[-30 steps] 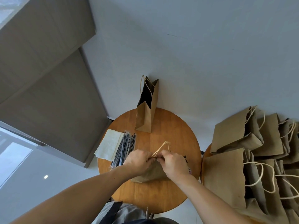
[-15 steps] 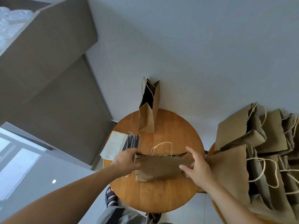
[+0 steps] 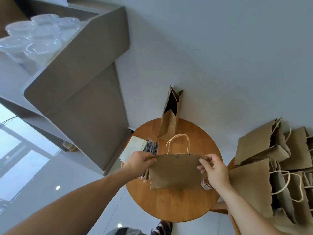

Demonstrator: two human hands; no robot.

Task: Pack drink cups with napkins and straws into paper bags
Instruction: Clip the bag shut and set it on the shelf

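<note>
A round wooden table (image 3: 169,206) is standing against a pale wall. Over it, the left hand (image 3: 138,161) and right hand (image 3: 215,170) are each pinching a top corner of a brown paper bag (image 3: 176,172), its handles pointing up. It is hiding part of the straws (image 3: 151,147); napkins (image 3: 133,146) are lying beside them. An open bag (image 3: 169,122) is standing behind. Clear cups (image 3: 33,36) are sitting on a grey counter (image 3: 84,82) at left, and a heap of bags (image 3: 262,150) is lying at right.

The left forearm (image 3: 76,200) and right forearm (image 3: 245,209) are bare as far as the frame shows, as are the left hand (image 3: 139,161) and right hand (image 3: 215,170). At the bottom edge shows a grey cloth garment (image 3: 113,232) crossed by a dark strap (image 3: 125,231), and beside it a foot in a dark strapped sandal (image 3: 161,227).
</note>
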